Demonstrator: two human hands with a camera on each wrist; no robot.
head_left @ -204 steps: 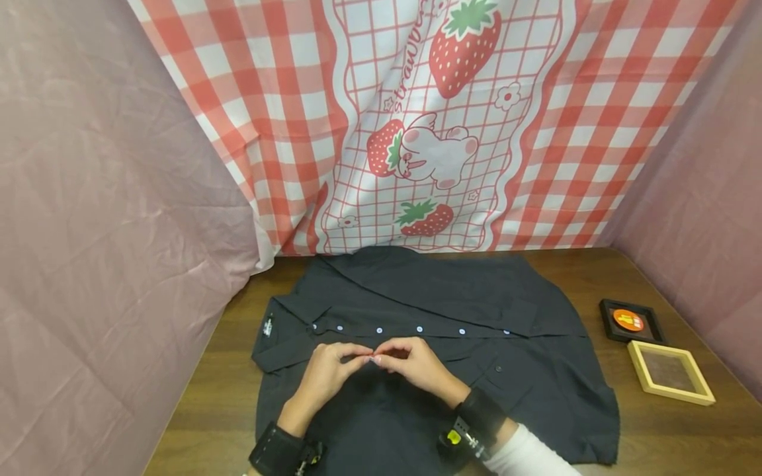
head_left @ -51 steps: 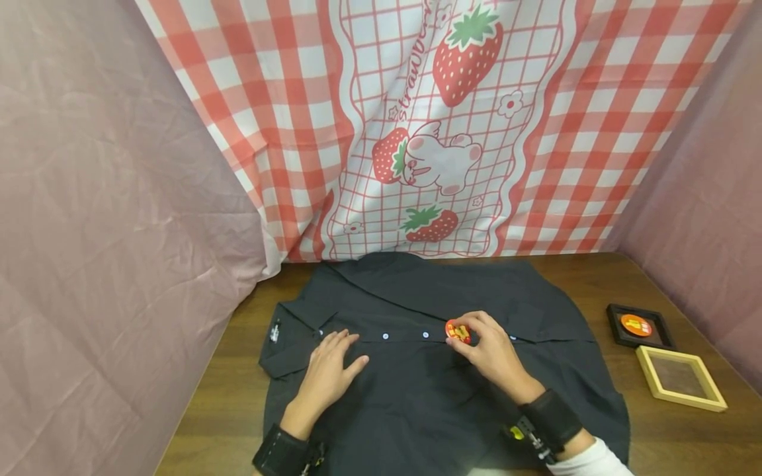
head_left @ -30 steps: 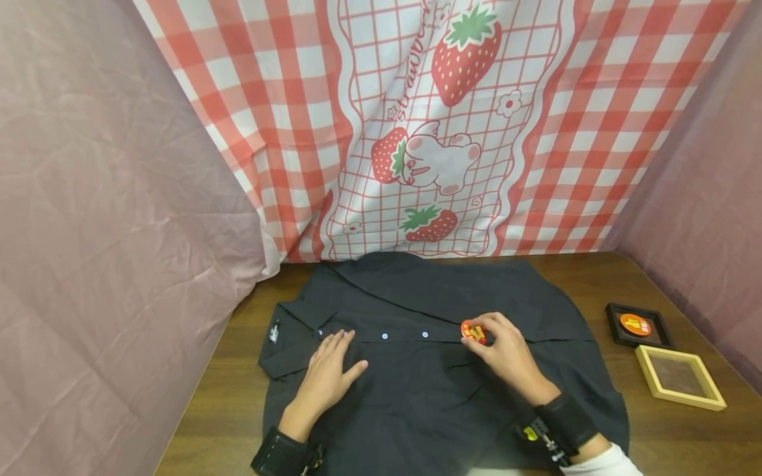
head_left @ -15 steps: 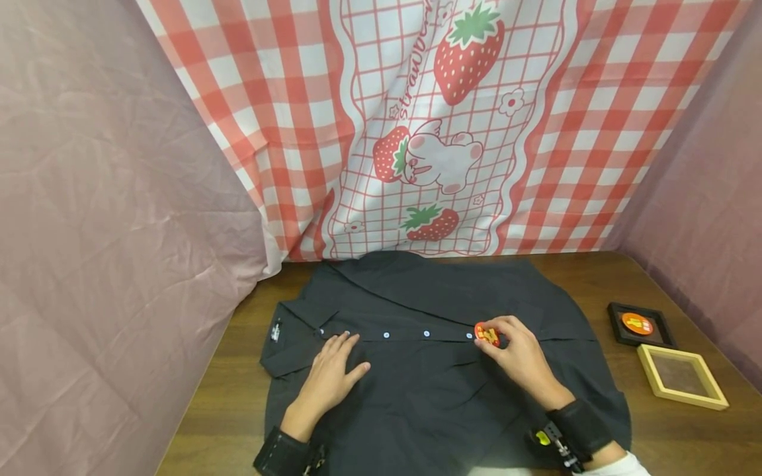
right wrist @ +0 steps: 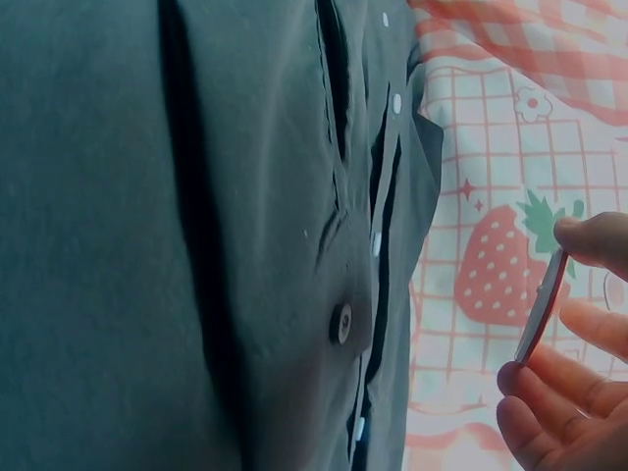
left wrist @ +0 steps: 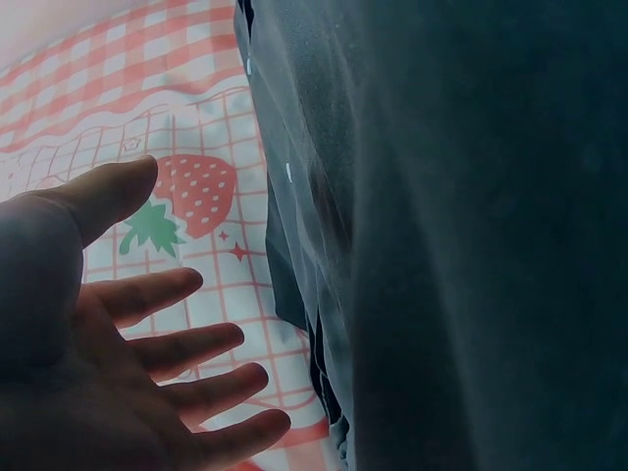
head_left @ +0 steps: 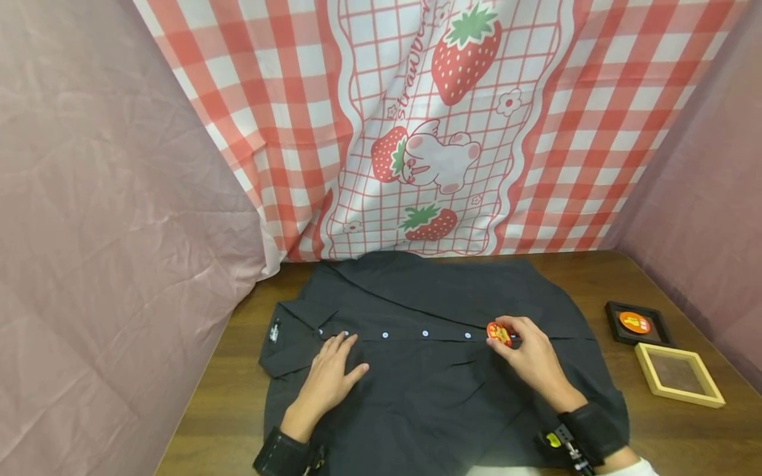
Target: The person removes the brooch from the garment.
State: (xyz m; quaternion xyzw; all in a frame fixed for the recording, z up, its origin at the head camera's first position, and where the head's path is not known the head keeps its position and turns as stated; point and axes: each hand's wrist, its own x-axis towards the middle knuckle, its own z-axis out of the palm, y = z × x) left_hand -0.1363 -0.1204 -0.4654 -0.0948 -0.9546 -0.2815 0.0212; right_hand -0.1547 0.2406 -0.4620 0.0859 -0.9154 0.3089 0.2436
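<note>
A dark button-up shirt lies spread on the table, its collar to the left and a row of pale buttons across it. My right hand pinches a round red-and-yellow badge by its edge, over the right part of the button row. In the right wrist view the badge shows nearly edge-on between thumb and fingers, apart from the cloth. Near the collar, my left hand is spread over the shirt, with its fingertips at the button row. Its fingers are extended and hold nothing in the left wrist view.
To the right on the wooden table lie a black frame with an orange round badge in it and a pale yellow frame. A red-and-white checked strawberry cloth hangs behind; pink cloth hangs at both sides.
Earliest, both hands were pinching together over the shirt. They have since parted; the right hand has carried the badge rightward along the button row. The left hand has stayed spread near the collar lately.
</note>
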